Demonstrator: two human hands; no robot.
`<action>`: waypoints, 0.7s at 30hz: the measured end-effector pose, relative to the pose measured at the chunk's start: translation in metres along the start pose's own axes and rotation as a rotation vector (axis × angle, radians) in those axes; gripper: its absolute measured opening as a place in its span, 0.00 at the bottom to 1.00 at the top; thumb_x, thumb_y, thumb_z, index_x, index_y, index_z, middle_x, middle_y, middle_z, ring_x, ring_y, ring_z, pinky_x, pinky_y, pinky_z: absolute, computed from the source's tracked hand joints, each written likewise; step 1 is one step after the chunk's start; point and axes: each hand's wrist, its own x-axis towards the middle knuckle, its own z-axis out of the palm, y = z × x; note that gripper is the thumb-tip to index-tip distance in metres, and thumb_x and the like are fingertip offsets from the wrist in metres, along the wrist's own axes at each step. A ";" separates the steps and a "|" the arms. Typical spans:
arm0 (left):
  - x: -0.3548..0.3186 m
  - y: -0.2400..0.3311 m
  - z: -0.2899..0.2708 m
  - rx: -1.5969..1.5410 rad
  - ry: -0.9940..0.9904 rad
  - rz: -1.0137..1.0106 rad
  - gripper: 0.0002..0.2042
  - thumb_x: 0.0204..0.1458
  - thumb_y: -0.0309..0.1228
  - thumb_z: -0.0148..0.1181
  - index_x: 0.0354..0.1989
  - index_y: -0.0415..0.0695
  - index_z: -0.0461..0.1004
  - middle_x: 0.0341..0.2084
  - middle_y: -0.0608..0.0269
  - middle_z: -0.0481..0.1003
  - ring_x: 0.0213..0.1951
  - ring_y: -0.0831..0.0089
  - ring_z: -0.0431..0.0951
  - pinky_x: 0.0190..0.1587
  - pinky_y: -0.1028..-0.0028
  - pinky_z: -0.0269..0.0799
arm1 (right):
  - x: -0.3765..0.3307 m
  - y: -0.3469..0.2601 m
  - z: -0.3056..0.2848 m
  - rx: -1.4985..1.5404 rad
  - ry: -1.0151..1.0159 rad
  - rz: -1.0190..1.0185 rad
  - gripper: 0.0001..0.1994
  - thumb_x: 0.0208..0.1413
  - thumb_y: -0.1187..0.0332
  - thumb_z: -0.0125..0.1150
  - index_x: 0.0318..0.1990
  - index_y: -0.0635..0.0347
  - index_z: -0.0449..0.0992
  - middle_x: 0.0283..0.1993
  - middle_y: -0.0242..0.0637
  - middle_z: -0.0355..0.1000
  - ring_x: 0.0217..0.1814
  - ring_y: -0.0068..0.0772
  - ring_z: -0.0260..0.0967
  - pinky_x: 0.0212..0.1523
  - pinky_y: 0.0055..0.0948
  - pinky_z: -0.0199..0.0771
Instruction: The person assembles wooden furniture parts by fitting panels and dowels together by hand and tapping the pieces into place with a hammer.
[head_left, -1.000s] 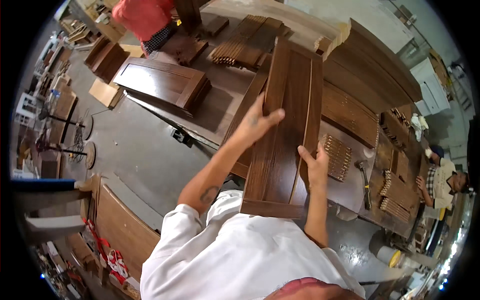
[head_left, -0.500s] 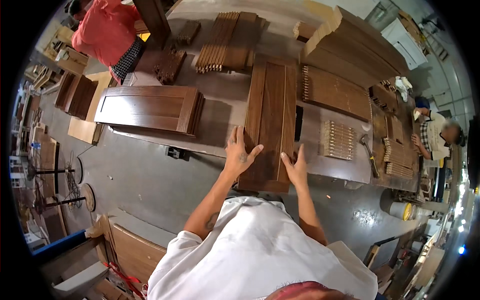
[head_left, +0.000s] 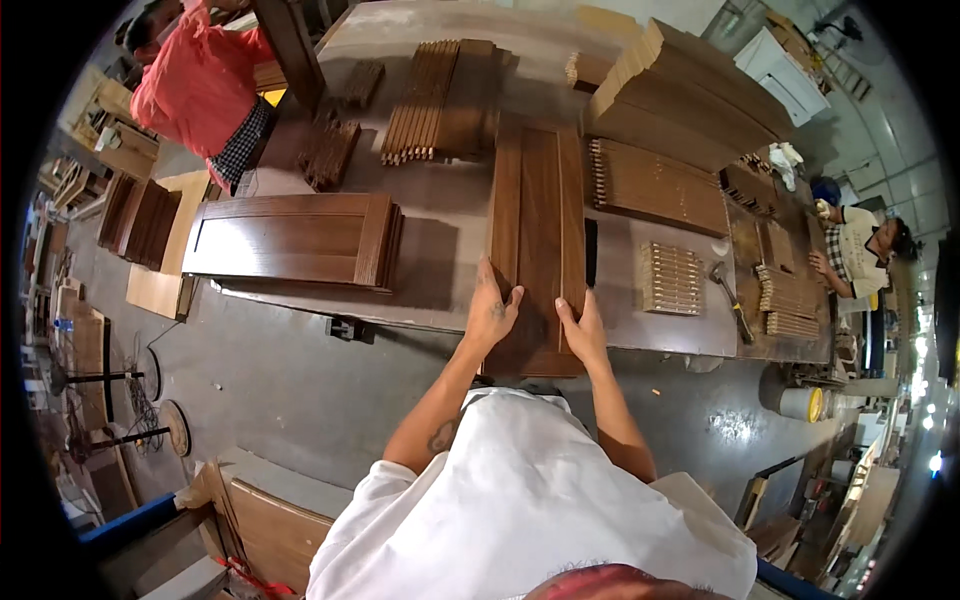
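Panel (head_left: 540,215) of dark framed wood is lying between the 2 hands, straight ahead of the person, with its long axis running away from the torso toward the far side of the table (head_left: 618,305). Its near end is jutting out past the table's front edge, close to the white shirt (head_left: 530,470), while its far end is pointing at the middle of the tabletop. Left hand (head_left: 493,312) is gripping the left long edge, its thumb pressing on the face and its fingers running down the side; right hand (head_left: 584,326) is gripping the opposite edge in the same way. The 2 hands are sitting about level, both nearer the close end than the far end, so most of the length is stretching out beyond them (whether anything is lying under the panel, I cannot tell).

To the left, a stack of similar panels (head_left: 285,240) is lying crosswise, its long axis making roughly a right angle with the held piece; a strip of bare tabletop is separating the 2, and the left hand is the nearer to that stack. On the right, a dark strip (head_left: 591,255) is showing just beside the panel's edge, and farther right a block of slotted wood pieces (head_left: 671,280) and a hammer (head_left: 733,300) are resting well apart from the right hand.
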 end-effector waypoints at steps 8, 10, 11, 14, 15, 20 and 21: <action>0.005 0.004 -0.002 0.064 0.049 0.033 0.37 0.52 0.28 0.59 0.63 0.26 0.43 0.51 0.24 0.63 0.53 0.37 0.66 0.54 0.59 0.64 | 0.011 0.013 0.004 -0.057 -0.007 0.021 0.28 0.58 0.55 0.55 0.58 0.68 0.60 0.52 0.55 0.68 0.54 0.51 0.67 0.55 0.38 0.64; 0.004 0.001 0.000 0.086 0.113 0.117 0.36 0.53 0.29 0.59 0.63 0.26 0.43 0.50 0.25 0.64 0.54 0.38 0.67 0.55 0.60 0.64 | 0.012 0.017 0.003 -0.074 0.009 0.015 0.28 0.58 0.55 0.55 0.58 0.68 0.61 0.51 0.54 0.69 0.54 0.50 0.67 0.54 0.38 0.64; 0.007 0.000 0.001 0.109 0.176 0.211 0.36 0.53 0.30 0.58 0.63 0.27 0.43 0.49 0.26 0.66 0.54 0.40 0.67 0.55 0.60 0.64 | 0.014 0.017 0.000 -0.083 -0.035 0.034 0.31 0.58 0.53 0.55 0.59 0.70 0.58 0.52 0.59 0.68 0.55 0.53 0.67 0.55 0.40 0.65; 0.022 0.003 -0.009 -0.103 0.036 -0.006 0.34 0.55 0.34 0.57 0.63 0.27 0.47 0.51 0.29 0.65 0.55 0.45 0.68 0.56 0.62 0.63 | 0.029 -0.002 -0.011 -0.080 -0.078 0.078 0.35 0.59 0.50 0.53 0.62 0.73 0.54 0.56 0.61 0.64 0.60 0.53 0.63 0.58 0.39 0.62; 0.036 0.023 -0.023 -0.301 -0.021 -0.119 0.34 0.57 0.40 0.54 0.63 0.28 0.50 0.55 0.34 0.65 0.58 0.50 0.67 0.60 0.64 0.58 | 0.034 -0.008 -0.019 -0.062 -0.084 0.098 0.36 0.60 0.49 0.51 0.63 0.73 0.53 0.60 0.59 0.62 0.63 0.50 0.61 0.61 0.37 0.60; 0.186 -0.060 -0.014 -0.588 0.133 -0.312 0.43 0.56 0.63 0.39 0.63 0.30 0.53 0.63 0.44 0.55 0.64 0.56 0.55 0.64 0.66 0.52 | 0.149 -0.005 -0.012 0.368 -0.132 0.200 0.39 0.60 0.43 0.45 0.66 0.69 0.50 0.68 0.51 0.51 0.72 0.42 0.46 0.68 0.35 0.46; 0.209 -0.059 -0.015 -0.591 0.146 -0.319 0.43 0.56 0.63 0.39 0.63 0.30 0.53 0.63 0.44 0.55 0.64 0.56 0.55 0.64 0.66 0.52 | 0.183 0.008 -0.007 0.491 -0.168 0.260 0.41 0.59 0.41 0.45 0.67 0.68 0.49 0.69 0.50 0.48 0.72 0.41 0.43 0.69 0.35 0.43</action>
